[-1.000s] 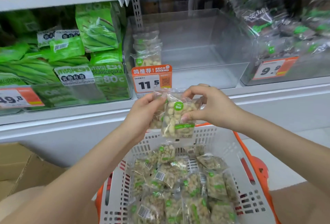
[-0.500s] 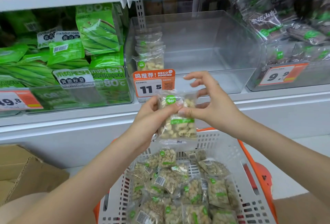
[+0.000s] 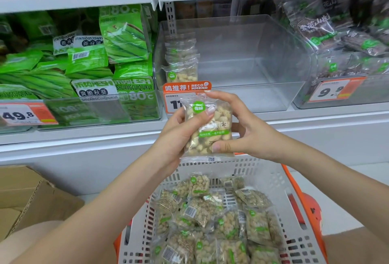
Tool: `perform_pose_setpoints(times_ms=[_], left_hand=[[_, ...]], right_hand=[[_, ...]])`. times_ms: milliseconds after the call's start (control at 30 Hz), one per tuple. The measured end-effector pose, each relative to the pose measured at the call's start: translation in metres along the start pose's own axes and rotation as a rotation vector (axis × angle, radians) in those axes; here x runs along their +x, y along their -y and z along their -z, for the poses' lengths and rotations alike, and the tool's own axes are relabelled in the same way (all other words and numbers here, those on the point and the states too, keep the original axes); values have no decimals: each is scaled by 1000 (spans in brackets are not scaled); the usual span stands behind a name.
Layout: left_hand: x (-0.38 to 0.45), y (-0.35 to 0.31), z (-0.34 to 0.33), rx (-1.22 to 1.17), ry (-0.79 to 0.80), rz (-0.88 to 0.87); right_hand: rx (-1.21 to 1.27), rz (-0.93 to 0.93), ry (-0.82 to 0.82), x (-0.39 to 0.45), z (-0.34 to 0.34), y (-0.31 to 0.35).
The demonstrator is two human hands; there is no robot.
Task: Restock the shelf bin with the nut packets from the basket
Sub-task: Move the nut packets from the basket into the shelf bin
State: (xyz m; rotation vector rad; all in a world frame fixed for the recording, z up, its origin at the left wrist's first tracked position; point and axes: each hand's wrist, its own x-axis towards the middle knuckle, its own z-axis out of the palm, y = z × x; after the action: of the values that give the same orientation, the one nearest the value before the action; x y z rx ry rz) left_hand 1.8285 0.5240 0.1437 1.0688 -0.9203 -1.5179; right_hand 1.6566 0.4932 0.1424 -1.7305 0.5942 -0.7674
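Both hands hold one clear nut packet (image 3: 212, 129) with a green round logo, upright, just in front of the shelf edge. My left hand (image 3: 179, 135) grips its left side, thumb across the front. My right hand (image 3: 248, 129) pinches its top corner and lower right edge. Behind it stands the clear shelf bin (image 3: 252, 95), with a few nut packets (image 3: 182, 68) upright at its left end and the rest bare. Below, the white basket (image 3: 273, 177) with orange handles holds several more nut packets (image 3: 212, 217).
A bin of green okra snack bags (image 3: 94, 70) stands left of the nut bin, and a bin of dark packets (image 3: 347, 49) to its right. An orange price tag (image 3: 185, 89) hangs on the nut bin's front. A cardboard box (image 3: 27, 196) lies at lower left.
The packet has been raised from above the basket to the shelf edge and turned upright, front facing me. My right hand shifted from its top to its right side.
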Motion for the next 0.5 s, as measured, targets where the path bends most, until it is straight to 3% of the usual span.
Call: perform_pose_setpoints(times_ms=[300, 400, 500], left_hand=[[-2, -3, 0, 89, 33, 7], [2, -14, 0, 422, 13, -77], [9, -36, 14, 669, -144, -286]], right_hand=[[-33, 39, -50, 1, -3, -5], [-63, 34, -95, 3, 0, -4], [-51, 56, -212, 8, 21, 11]])
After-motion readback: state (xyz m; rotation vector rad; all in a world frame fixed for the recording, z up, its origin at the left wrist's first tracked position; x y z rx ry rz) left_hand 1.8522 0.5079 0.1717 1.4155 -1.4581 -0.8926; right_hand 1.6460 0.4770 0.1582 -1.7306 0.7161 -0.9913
